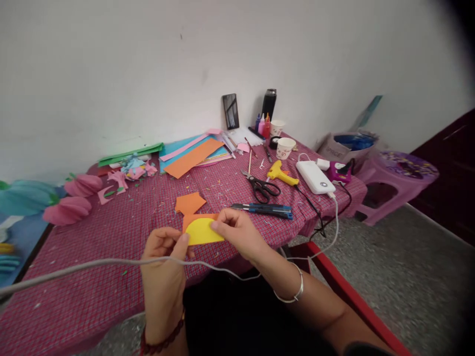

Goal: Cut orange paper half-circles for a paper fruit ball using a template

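The person's hands hold a yellow, half-round piece of card or paper [203,233], straight side down, over the near edge of the red checked cloth-covered tabletop [107,242], with a flat orange sheet [188,220] showing behind its curved side. The step in hand looks like matching yellow to orange; the next move seems to call for a steady pinch so that the two layers do not slide. The left hand [162,272] is closed on the yellow piece's left end, thumb in front. The right hand [239,235] pinches its right end between thumb and fingers, so the piece spans the gap between both grips. Just beyond, an orange many-sided paper piece [190,203] lies on the tabletop, while a blue-and-black box cutter [272,210] and black-handled scissors [260,187] lie toward the right edge.
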Action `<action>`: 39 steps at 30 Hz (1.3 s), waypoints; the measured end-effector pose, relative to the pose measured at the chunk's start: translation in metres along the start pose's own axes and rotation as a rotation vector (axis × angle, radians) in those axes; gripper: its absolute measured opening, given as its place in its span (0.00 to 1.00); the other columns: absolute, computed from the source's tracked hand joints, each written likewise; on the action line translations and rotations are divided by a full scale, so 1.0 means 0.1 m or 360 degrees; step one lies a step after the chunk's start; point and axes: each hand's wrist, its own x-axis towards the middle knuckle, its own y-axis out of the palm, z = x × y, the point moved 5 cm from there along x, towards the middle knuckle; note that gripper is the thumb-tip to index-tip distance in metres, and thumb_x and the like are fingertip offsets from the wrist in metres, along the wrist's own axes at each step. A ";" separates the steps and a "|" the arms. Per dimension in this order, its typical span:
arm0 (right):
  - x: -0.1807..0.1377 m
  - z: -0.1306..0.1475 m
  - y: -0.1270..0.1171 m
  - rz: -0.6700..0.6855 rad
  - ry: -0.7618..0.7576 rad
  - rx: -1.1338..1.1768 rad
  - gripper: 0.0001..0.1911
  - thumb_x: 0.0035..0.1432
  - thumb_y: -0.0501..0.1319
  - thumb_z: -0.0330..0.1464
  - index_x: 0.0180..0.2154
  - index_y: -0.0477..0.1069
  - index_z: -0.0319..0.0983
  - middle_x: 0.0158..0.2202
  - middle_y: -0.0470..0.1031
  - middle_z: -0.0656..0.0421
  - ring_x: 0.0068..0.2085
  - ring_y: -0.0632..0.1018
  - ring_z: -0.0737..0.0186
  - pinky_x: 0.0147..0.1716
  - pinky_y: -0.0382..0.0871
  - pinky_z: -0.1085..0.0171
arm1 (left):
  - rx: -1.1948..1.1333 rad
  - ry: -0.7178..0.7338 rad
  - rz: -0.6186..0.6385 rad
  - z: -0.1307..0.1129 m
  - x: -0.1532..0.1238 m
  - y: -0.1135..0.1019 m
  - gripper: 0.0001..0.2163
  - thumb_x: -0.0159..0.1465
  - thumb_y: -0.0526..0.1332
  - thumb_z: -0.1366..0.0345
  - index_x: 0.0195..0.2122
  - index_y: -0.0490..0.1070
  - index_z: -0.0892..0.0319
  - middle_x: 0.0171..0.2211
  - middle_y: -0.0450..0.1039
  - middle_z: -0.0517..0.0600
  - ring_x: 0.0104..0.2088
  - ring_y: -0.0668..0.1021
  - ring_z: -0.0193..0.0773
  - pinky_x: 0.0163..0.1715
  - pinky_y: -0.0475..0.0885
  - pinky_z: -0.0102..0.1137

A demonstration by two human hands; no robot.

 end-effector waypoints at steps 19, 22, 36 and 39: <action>-0.03 -0.03 0.02 0.0018 -0.0091 0.0046 0.14 0.49 0.65 0.37 0.26 0.59 0.40 0.20 0.59 0.68 0.21 0.60 0.73 0.22 0.53 0.70 | 0.0075 0.0051 -0.0059 -0.05 -0.08 -0.04 0.08 0.54 0.68 0.68 0.30 0.68 0.58 0.20 0.70 0.41 0.18 0.72 0.27 0.19 0.67 0.20; -0.06 -0.02 0.05 0.0051 -0.0149 0.0210 0.16 0.51 0.65 0.36 0.38 0.61 0.42 0.23 0.63 0.68 0.22 0.64 0.71 0.24 0.58 0.69 | 0.0194 0.0147 -0.0086 -0.09 -0.15 -0.06 0.08 0.55 0.68 0.67 0.32 0.69 0.57 0.22 0.72 0.42 0.20 0.74 0.29 0.21 0.70 0.21; -0.17 0.06 0.07 -0.0199 -0.0635 0.0051 0.25 0.57 0.63 0.34 0.55 0.60 0.45 0.27 0.65 0.64 0.27 0.68 0.67 0.28 0.66 0.66 | -0.0935 -0.0422 -0.0232 0.21 -0.25 0.37 0.15 0.44 0.75 0.64 0.31 0.74 0.58 0.30 0.78 0.46 0.29 0.79 0.32 0.31 0.75 0.24; -0.18 0.05 0.05 -0.0216 -0.0605 0.0018 0.26 0.56 0.63 0.36 0.56 0.60 0.44 0.28 0.66 0.63 0.28 0.69 0.66 0.28 0.67 0.65 | -0.0915 -0.0583 -0.0146 0.22 -0.28 0.47 0.13 0.41 0.75 0.67 0.28 0.75 0.60 0.28 0.78 0.47 0.27 0.79 0.31 0.30 0.75 0.23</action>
